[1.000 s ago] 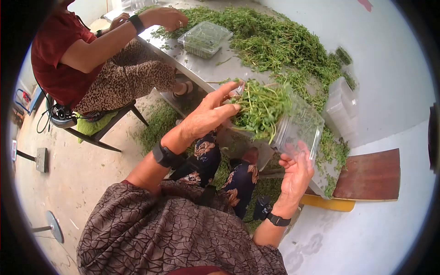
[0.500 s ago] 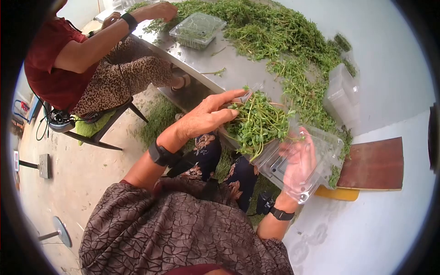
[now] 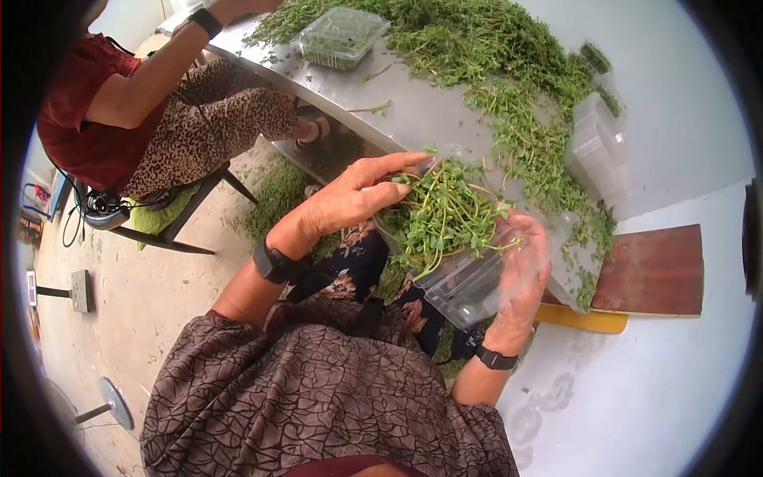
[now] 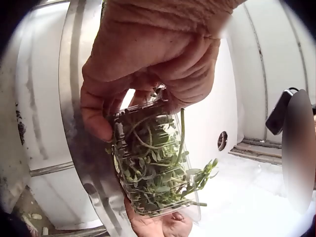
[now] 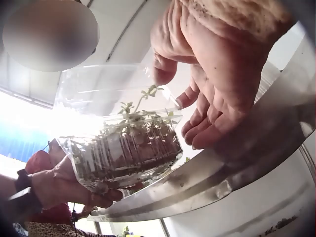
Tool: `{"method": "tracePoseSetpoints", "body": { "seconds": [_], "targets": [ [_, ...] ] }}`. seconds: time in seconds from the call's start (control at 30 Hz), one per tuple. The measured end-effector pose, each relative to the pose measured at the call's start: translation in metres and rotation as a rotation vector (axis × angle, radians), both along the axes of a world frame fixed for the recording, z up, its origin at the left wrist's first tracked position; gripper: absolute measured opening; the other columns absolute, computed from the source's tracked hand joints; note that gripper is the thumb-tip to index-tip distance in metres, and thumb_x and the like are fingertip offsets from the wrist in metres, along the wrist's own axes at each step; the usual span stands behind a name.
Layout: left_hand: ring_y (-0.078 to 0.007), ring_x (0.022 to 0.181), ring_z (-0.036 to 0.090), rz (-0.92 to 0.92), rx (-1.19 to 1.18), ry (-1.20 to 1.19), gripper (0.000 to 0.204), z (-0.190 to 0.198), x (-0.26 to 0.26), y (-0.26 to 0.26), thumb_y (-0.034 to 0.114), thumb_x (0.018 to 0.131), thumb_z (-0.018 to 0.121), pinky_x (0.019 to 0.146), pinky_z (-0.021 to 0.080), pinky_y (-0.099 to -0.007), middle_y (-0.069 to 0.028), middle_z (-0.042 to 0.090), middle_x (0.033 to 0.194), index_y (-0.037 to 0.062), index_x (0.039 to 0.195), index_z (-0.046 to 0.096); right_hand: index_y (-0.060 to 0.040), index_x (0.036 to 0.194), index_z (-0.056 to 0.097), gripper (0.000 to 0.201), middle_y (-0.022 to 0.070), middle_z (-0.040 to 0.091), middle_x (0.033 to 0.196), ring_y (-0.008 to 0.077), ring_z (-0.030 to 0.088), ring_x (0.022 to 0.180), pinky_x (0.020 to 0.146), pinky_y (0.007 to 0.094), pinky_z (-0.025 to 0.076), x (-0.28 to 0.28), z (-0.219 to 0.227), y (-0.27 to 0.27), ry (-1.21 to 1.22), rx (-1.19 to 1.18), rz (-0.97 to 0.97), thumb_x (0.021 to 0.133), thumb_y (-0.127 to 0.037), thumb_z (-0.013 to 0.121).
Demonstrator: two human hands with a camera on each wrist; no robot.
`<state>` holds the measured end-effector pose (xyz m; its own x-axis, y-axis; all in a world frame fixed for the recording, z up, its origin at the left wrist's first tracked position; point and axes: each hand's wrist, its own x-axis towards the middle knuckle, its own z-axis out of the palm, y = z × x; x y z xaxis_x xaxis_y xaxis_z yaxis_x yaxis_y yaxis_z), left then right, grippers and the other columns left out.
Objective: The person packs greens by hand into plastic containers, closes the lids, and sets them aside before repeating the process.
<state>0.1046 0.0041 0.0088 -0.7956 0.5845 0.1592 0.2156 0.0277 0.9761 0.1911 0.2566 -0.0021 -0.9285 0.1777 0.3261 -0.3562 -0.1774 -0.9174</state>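
My left hand [image 3: 346, 195] grips one end of a clear plastic clamshell box [image 3: 465, 290], its fingers and thumb at the box's edge. Leafy green stems [image 3: 445, 215] heap up in the box, and some stick out over the rim. The lid hangs unfastened on the side toward my body. At the box's other end is my right hand [image 3: 524, 266], partly seen through clear plastic. In the right wrist view its fingers [image 5: 202, 133] are loosely bent beside the box [image 5: 133, 153], fingertips right at its corner.
A metal table [image 3: 429, 107] bears a large pile of greens [image 3: 469, 48] and a closed, filled clamshell [image 3: 342, 38]. Nested empty boxes [image 3: 596, 147] stand at the right by a brown board [image 3: 652, 270]. Another person [image 3: 111, 103] sits at the left.
The lid has swung down from the right toward my body. My right hand has shifted along the box's right end, while my left hand keeps its grip.
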Motion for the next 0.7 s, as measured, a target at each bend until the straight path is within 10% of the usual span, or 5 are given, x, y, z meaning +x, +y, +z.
{"method": "tracePoseSetpoints", "body": {
  "seconds": [0.7],
  "targets": [
    [-0.0118,0.094,0.052,-0.150,-0.046,0.014,0.048,0.002,-0.002,0.006,0.020,0.085,0.048,0.084,0.043,-0.0264,-0.0082,0.061,0.114,-0.0005,0.129,0.049,0.0018,0.103,0.061,0.052,0.0180,0.056,0.122,0.0209,0.052,0.107,0.091,0.0356,0.041,0.024,0.027,0.007,-0.122,0.485,0.098,0.076,-0.041,0.071]
  ]
}}
